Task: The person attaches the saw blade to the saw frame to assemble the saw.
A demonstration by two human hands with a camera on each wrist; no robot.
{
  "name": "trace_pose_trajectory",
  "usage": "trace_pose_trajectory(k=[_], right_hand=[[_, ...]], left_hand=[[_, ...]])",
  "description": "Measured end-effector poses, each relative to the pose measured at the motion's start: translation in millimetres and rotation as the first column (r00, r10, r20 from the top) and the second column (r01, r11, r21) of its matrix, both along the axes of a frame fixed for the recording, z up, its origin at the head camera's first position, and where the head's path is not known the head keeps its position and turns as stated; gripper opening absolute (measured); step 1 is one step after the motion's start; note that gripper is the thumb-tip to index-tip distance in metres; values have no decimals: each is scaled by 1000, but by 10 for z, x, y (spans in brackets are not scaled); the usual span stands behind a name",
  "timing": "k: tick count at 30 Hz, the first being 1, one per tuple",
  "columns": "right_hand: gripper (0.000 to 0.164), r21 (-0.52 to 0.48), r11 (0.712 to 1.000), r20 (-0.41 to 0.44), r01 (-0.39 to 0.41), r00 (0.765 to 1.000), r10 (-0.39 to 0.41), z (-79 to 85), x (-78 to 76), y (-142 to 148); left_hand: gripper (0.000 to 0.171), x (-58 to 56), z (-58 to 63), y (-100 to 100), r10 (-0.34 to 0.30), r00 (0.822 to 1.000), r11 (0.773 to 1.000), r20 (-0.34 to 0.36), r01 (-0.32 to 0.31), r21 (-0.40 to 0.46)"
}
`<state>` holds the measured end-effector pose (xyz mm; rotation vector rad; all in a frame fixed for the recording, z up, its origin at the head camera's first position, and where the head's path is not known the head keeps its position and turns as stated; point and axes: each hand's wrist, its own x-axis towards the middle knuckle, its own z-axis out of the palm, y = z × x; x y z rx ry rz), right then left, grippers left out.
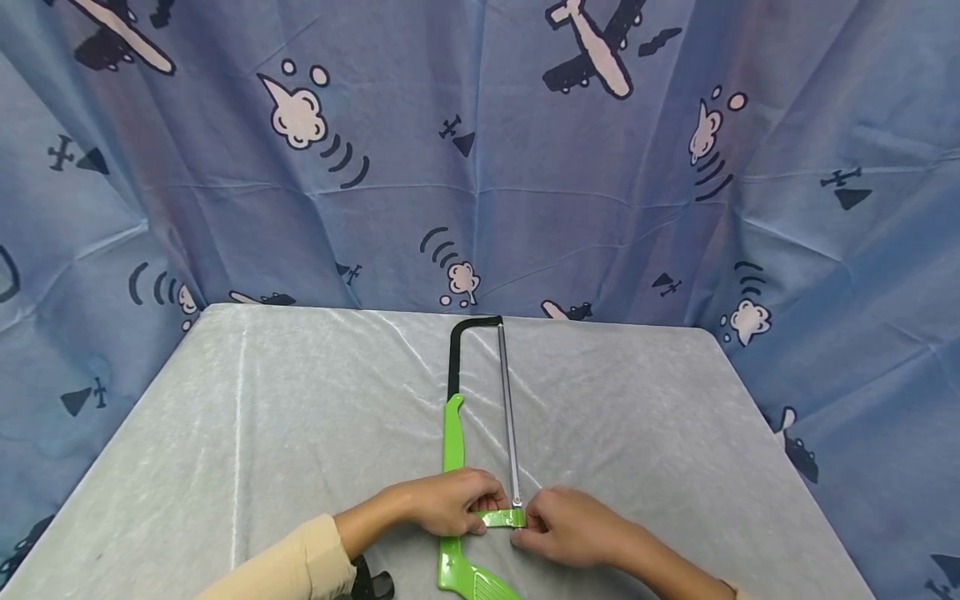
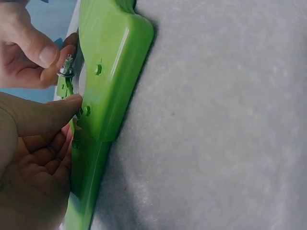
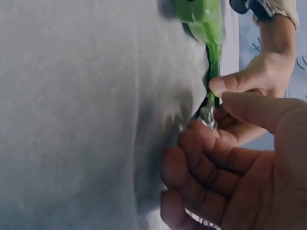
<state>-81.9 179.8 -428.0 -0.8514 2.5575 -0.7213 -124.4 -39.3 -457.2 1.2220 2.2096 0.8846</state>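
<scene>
A hacksaw [image 1: 453, 442] with a bright green handle, a black front frame and a thin silver blade [image 1: 507, 408] lies on the cloth-covered table. My left hand [image 1: 459, 502] pinches its short green cross arm [image 1: 501, 518] between thumb and fingers, near the blade's lower end. From the other side my right hand [image 1: 573, 527] has curled fingers and thumb at the tip of that arm. There a threaded metal bolt [image 2: 68, 64] with a washer sticks out in the left wrist view. The right fingertips [image 3: 200, 134] are right at the metal; whether they grip it I cannot tell.
Pale grey velvety cloth [image 1: 322, 417] with a few creases covers the table. Behind and to both sides hangs a blue curtain [image 1: 390, 125] printed with planes and clouds. A black object [image 1: 371, 581] shows beside the left sleeve [image 1: 300, 562].
</scene>
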Motion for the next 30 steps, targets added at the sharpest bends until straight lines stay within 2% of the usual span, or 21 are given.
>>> trace_pose_trajectory(k=[4, 9, 13, 19, 30], right_hand=[[49, 44, 998, -105, 34, 994, -29, -33, 26, -66], [48, 122, 991, -257, 56, 966, -23, -84, 40, -136], [50, 160, 985, -314, 66, 949, -13, -112, 38, -165], [50, 161, 984, -332, 82, 943, -24, -136, 35, -177], [48, 146, 985, -292, 95, 955, -49, -138, 30, -165]], left_hand=[[27, -8, -18, -7, -6, 1000, 1000, -4, 6, 0], [27, -9, -32, -12, -12, 1000, 1000, -18, 12, 2], [27, -7, -27, -10, -5, 1000, 1000, -9, 5, -7], [27, -7, -24, -7, -2, 1000, 1000, -11, 2, -9], [27, -13, -39, -4, -5, 1000, 1000, -7, 5, -4]])
